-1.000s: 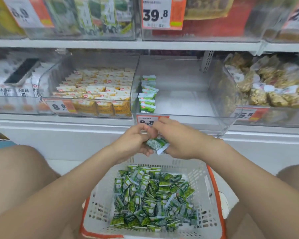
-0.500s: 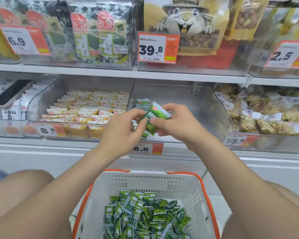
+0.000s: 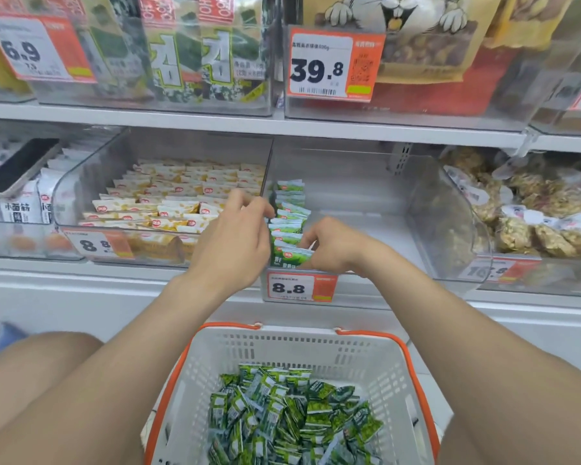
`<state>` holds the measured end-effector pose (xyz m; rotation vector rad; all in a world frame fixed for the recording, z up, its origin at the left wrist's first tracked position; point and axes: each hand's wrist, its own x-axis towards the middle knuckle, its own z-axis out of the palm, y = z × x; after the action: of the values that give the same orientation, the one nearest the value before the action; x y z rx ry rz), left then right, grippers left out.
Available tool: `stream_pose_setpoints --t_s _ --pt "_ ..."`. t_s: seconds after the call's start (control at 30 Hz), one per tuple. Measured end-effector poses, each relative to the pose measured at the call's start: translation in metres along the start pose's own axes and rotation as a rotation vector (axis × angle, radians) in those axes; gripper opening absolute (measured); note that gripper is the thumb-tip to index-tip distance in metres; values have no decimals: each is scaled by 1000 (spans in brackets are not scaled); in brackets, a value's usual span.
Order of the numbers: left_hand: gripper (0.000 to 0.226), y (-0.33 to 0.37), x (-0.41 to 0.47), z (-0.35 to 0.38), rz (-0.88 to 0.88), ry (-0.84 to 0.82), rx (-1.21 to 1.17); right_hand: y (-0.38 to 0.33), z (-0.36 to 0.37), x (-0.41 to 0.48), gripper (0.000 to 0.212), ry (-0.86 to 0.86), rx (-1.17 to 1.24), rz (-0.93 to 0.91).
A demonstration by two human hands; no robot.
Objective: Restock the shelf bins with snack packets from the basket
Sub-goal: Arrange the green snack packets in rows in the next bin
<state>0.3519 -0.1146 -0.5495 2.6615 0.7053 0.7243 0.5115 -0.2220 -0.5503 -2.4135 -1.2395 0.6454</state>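
Found right hand (image 3: 332, 246) fingers pinching front green packet (image 3: 292, 256); left hand (image 3: 235, 236) hold unclear. Judged packet row (image 3: 291, 209) liable to topple sideways on release.

left hand (image 3: 235, 239) — loosely curled | right hand (image 3: 332, 246) — pinching packet (image 3: 291, 256)

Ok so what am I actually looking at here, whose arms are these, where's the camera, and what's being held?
There is no machine here. These are a person's two bare arms, filmed by one camera worn on the head and looking down. The person faces shop shelves. The right hand pinches the front green packet of those standing in a clear bin tagged 8.8. The left hand is at their left side; whether it grips anything is unclear. Below, a white basket holds loose green packets.
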Motion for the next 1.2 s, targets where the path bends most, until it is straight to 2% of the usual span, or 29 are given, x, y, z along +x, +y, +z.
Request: stream_pose_setpoints --t_s 0.17,0.27,0.37,0.47,0.57,0.6,0.67,0.73,0.8,0.87,0.97,1.03,1.07,1.2 --pt "26 -5 1 2 19 -9 27 -12 11 11 41 18 38 60" --pt "26 -7 0 2 43 11 9 -15 6 9 44 0 -16 68" --pt "23 -4 -5 -1 44 69 -28 -13 -8 -4 46 14 131 52" --pt "16 5 -15 -7 8 207 -48 -6 -16 -22 22 252 -86 -59" --pt "9 16 -32 -12 -215 234 -70 -13 -15 -57 16 451 -71 -225" --pt "10 19 -39 -12 -308 186 -46 -19 -12 -70 13 452 -47 -265" --pt "16 20 -53 -6 -399 -14 90 -27 -1 -94 14 366 -76 -322" --pt "25 18 -68 9 -369 -335 251 -28 18 -109 18 194 -191 -350" --pt "23 12 -86 32 -279 -670 357 -20 46 -117 18 -8 -397 -360" --pt "19 5 -103 61 -190 -908 408 -8 77 -122 15 -227 -585 -342" --pt "25 -13 -130 106 -141 -1127 447 6 115 -125 8 -465 -696 -310" --pt "10 -31 -153 134 -177 -1194 433 12 131 -125 12 -555 -716 -297" --pt "9 -42 -166 148 -189 -1214 432 14 137 -124 11 -581 -724 -302" --pt "78 -76 -211 193 -333 -1380 388 19 146 -117 9 -606 -711 -325"
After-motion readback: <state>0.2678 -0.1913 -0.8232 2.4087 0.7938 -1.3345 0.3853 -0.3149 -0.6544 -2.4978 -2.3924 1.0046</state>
